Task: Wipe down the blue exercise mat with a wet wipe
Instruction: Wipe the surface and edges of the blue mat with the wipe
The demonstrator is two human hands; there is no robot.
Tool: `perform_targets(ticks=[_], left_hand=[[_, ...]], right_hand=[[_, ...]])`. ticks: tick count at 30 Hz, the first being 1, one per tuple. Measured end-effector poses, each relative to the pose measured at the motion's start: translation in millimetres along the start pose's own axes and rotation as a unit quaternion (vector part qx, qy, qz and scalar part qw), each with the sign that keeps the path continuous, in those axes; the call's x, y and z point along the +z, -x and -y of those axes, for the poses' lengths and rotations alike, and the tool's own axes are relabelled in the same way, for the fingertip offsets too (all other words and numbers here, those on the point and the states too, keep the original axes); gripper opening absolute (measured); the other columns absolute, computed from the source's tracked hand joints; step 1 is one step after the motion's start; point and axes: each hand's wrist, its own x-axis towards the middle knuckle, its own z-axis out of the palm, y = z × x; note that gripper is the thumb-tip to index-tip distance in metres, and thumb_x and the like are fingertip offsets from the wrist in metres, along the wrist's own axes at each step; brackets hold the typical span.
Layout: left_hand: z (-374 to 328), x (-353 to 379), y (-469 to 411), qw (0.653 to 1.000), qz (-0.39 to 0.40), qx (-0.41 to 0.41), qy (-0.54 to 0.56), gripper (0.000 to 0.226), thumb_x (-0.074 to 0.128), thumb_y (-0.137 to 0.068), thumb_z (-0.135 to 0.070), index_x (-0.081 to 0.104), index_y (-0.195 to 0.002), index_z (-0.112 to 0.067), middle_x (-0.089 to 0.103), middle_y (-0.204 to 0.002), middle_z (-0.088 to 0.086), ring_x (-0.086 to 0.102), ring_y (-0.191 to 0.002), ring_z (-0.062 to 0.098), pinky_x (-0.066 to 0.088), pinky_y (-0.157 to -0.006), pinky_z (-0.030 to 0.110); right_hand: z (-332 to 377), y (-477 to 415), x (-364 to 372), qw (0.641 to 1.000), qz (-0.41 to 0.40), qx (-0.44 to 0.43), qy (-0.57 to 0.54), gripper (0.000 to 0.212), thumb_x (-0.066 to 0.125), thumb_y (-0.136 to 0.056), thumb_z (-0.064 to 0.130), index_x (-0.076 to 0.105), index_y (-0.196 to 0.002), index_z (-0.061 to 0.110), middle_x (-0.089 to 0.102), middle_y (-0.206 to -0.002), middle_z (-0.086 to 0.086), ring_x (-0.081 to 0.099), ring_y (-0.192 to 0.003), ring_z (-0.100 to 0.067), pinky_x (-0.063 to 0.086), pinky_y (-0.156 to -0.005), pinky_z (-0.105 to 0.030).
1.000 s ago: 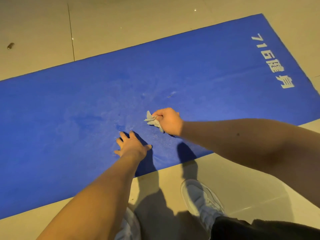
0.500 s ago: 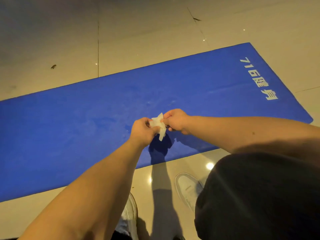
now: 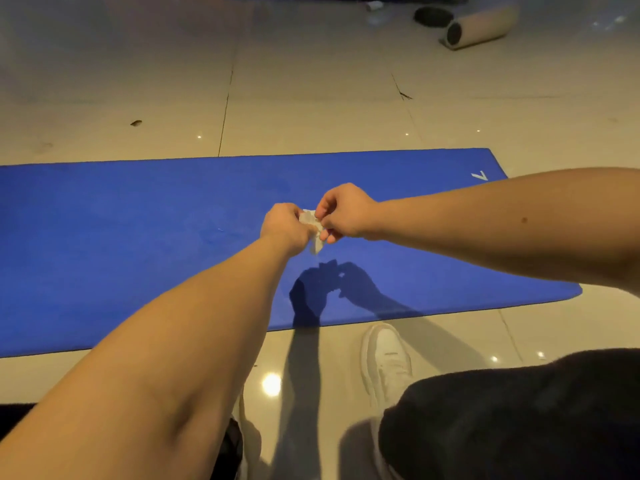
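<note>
Black trouser fabric [image 3: 519, 410] fills the bottom-right corner, w/ a white shoe [image 3: 386, 358] just past it on the glossy beige tile floor [image 3: 311, 109], toe pointing at the mat's near edge. Both bare forearms reach fwd from the bottom and right. The blue mat [image 3: 121, 237] lies flat across the floor, left to right, its near edge just ahead of the shoe. On the mat, betw. shoe and hands, sits the hands' shadow [image 3: 329, 289]. Above the mat's mid-right area the left hand [image 3: 285, 226] and right hand [image 3: 346, 211] meet, fingers curled, each pinching one side of the small crumpled wet wipe [image 3: 309, 217]; a loose tail of it hangs below the hands. Wipe is held up in the air, not on the mat surface. A white mark [image 3: 479, 175] shows at the mat's far right corner, partly hidden by the right arm. Beyond the mat: a dark speck [image 3: 136, 123] on the tiles at left, then far top right a beige roll [image 3: 481, 26] lying on its side, w/ a dark round thing [image 3: 433, 15] beside it, too blurred to ID.
</note>
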Motion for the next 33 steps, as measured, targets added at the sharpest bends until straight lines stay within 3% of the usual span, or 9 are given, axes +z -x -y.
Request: perform_targets(ticks=[4,9,13,18,22,24,26,29,33], left_hand=[[12.9,9.5,-25.4,0.999,0.021,-0.025,-0.007,0.013,0.072,-0.081,-0.005,0.060,-0.076,-0.008,0.062,-0.075,0.009,0.052,-0.065,0.025,0.049,-0.058,0.035],[34.5,34.3,-66.9,0.997,0.049,-0.060,0.001,0.018,0.068,-0.075,0.008,0.061,-0.071,-0.008,0.063,-0.072,0.010,0.054,-0.068,0.027,0.057,-0.069,0.042],[48.8,55.7,-105.7,0.994,0.081,-0.071,0.033,0.018,0.065,-0.081,0.008,0.062,-0.073,-0.008,0.060,-0.065,0.006,0.052,-0.061,0.022,0.047,-0.056,0.030],[60.5,75.7,-145.9,0.990,0.101,-0.082,0.060,0.017,0.059,-0.089,0.008,0.069,-0.092,-0.006,0.063,-0.070,0.005,0.053,-0.058,0.016,0.046,-0.048,0.023],[64.5,90.9,-175.5,0.985,0.109,-0.095,0.095,0.008,0.067,-0.093,0.000,0.070,-0.095,-0.007,0.063,-0.069,0.003,0.054,-0.060,0.015,0.048,-0.053,0.020],[70.0,97.8,-192.3,0.985,0.096,-0.104,0.096,0.011,0.066,-0.094,-0.004,0.068,-0.104,-0.006,0.067,-0.081,0.006,0.060,-0.073,0.022,0.055,-0.066,0.027],[78.0,97.5,-207.4,0.993,0.065,-0.095,-0.018,0.023,0.065,-0.097,-0.014,0.064,-0.119,-0.009,0.068,-0.106,0.007,0.063,-0.097,0.027,0.055,-0.084,0.035],[88.7,85.1,-220.9,0.968,0.035,-0.081,-0.234,0.050,0.068,-0.095,-0.034,0.052,-0.138,-0.014,0.048,-0.138,0.008,0.046,-0.129,0.029,0.050,-0.090,0.042],[107.5,70.6,-237.9,0.921,0.070,-0.120,-0.364,0.088,0.080,-0.080,-0.051,0.032,-0.148,-0.022,0.025,-0.151,0.009,0.021,-0.142,0.035,0.043,-0.101,0.053]], right_hand=[[-23.0,-30.1,17.0,0.999,-0.010,0.031,0.003,0.019,0.056,-0.082,-0.010,0.069,-0.079,0.003,0.073,-0.080,-0.022,0.073,-0.074,-0.036,0.062,-0.077,-0.048],[-66.1,-73.8,43.2,0.999,-0.005,0.025,0.024,0.015,0.063,-0.080,-0.001,0.071,-0.093,-0.002,0.067,-0.080,-0.012,0.058,-0.068,-0.022,0.056,-0.066,-0.035],[-102.6,-113.2,58.6,0.999,-0.038,-0.008,0.035,0.023,0.078,-0.079,0.017,0.068,-0.098,0.010,0.070,-0.098,-0.004,0.065,-0.087,-0.023,0.055,-0.079,-0.038],[-134.6,-154.8,65.2,0.997,-0.080,0.002,0.011,0.015,0.079,-0.081,0.023,0.067,-0.089,0.017,0.068,-0.087,0.003,0.062,-0.081,-0.017,0.050,-0.071,-0.028],[-153.1,-181.0,59.1,0.996,-0.084,0.027,0.033,0.009,0.071,-0.089,0.022,0.066,-0.083,0.017,0.066,-0.080,0.000,0.058,-0.072,-0.018,0.049,-0.067,-0.031],[-164.8,-195.5,51.1,0.992,-0.100,0.046,0.065,0.002,0.066,-0.091,0.018,0.066,-0.089,0.018,0.066,-0.085,-0.001,0.060,-0.079,-0.021,0.047,-0.068,-0.031],[-176.9,-208.5,38.5,0.985,-0.129,0.071,0.086,0.007,0.061,-0.092,0.016,0.066,-0.096,0.014,0.065,-0.090,-0.001,0.060,-0.083,-0.023,0.044,-0.069,-0.028],[-196.1,-226.9,18.7,0.970,-0.168,0.112,0.136,0.012,0.052,-0.091,0.010,0.062,-0.097,0.008,0.056,-0.108,-0.008,0.059,-0.084,-0.032,0.050,-0.073,-0.036],[-215.2,-239.9,10.5,0.961,-0.194,0.130,0.147,0.015,0.041,-0.088,0.002,0.050,-0.097,0.011,0.043,-0.109,-0.005,0.042,-0.074,-0.027,0.035,-0.062,-0.035]])
